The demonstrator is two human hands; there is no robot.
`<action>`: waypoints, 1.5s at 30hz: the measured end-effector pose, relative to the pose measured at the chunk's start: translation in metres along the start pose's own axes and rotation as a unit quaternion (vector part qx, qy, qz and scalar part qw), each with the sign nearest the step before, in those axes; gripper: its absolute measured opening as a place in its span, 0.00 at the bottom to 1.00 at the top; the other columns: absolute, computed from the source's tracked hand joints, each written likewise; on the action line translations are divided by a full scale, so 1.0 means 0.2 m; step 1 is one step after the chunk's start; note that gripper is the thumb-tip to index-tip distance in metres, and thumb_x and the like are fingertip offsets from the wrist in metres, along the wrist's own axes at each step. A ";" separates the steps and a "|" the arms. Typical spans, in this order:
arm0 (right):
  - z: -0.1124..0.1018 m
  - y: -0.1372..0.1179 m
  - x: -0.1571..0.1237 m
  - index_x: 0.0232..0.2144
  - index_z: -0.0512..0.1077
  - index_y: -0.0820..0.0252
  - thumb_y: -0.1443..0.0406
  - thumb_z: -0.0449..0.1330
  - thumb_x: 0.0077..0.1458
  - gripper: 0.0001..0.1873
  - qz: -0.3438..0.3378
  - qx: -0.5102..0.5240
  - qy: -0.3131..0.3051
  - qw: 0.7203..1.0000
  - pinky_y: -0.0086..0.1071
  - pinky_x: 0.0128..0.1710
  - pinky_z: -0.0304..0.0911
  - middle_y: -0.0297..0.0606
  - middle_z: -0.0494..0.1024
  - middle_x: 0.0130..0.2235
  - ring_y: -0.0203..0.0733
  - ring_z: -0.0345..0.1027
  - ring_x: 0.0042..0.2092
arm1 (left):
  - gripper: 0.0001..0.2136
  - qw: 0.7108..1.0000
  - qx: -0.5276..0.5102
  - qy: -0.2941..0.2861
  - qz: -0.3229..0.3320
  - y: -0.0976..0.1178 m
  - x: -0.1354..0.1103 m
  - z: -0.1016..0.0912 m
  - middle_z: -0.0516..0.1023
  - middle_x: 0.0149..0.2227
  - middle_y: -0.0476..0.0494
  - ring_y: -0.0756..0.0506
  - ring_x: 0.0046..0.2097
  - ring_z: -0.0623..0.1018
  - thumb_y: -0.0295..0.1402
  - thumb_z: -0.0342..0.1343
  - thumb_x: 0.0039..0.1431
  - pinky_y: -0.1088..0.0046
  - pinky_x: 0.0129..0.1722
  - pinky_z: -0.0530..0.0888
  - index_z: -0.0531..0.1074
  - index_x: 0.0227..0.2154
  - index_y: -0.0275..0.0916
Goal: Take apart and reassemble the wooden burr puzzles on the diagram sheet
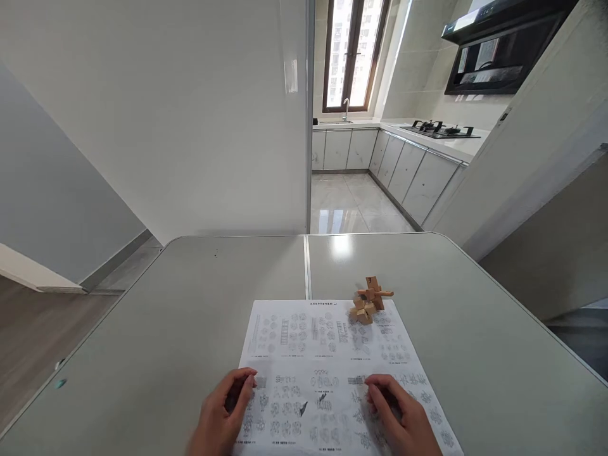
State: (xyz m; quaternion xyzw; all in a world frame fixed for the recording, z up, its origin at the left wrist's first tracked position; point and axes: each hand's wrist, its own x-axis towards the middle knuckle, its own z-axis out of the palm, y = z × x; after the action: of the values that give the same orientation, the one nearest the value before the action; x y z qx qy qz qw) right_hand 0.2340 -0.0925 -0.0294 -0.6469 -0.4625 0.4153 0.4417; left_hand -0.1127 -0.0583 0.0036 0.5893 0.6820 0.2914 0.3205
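Note:
A white printed sheet (294,361) with rows of small diagrams lies flat on the table. Over its left edge rests my left hand (223,408), fingers curled and thumb close to the index fingertip, with nothing seen between them. On the right part of the paper lies my right hand (401,411), likewise curled, thumb and index tips close together and no object visible in it. Beyond the right hand, at the sheet's top right corner, stand two wooden interlocking puzzles: a lighter star-shaped one (363,311) and, just behind it, a darker one (375,293) with crossing pieces.
The grey-green table (142,354) has a seam (306,266) running from its far edge to the paper. A small green spot (60,384) shows near the left edge. Past the table are a white panel (190,114) and a kitchen with a gas hob (439,130).

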 end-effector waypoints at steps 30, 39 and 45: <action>-0.29 -0.16 0.83 0.45 0.79 0.61 0.37 0.67 0.52 0.35 0.006 0.103 0.059 0.993 0.30 0.23 0.65 0.44 0.82 0.38 0.43 0.73 0.33 | 0.21 1.000 -0.014 -0.004 0.005 0.00 -0.01 0.01 0.85 0.39 0.45 0.42 0.39 0.83 0.55 0.55 0.66 0.72 0.38 0.79 0.80 0.43 0.43; -0.33 -0.30 0.65 0.42 0.79 0.56 0.42 0.58 0.65 0.26 -0.121 -0.113 0.152 0.975 0.34 0.32 0.67 0.41 0.81 0.36 0.44 0.72 0.33 | 0.20 1.000 -0.007 0.008 0.009 0.05 -0.01 0.01 0.85 0.38 0.44 0.42 0.38 0.83 0.55 0.55 0.66 0.71 0.37 0.79 0.80 0.42 0.43; -0.21 -0.36 0.34 0.41 0.76 0.55 0.47 0.59 0.67 0.19 -0.114 0.023 0.036 0.993 0.33 0.32 0.68 0.36 0.75 0.30 0.41 0.68 0.30 | 0.17 0.996 0.004 0.052 0.066 0.07 -0.04 0.01 0.84 0.42 0.42 0.42 0.39 0.82 0.51 0.55 0.67 0.69 0.41 0.80 0.80 0.40 0.44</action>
State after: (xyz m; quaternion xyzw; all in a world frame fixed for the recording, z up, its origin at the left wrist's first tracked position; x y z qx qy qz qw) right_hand 0.2731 -0.0211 0.0416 -0.5939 -0.5076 0.3490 0.5174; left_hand -0.1024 -0.0653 0.0136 0.6185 0.6582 0.3398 0.2622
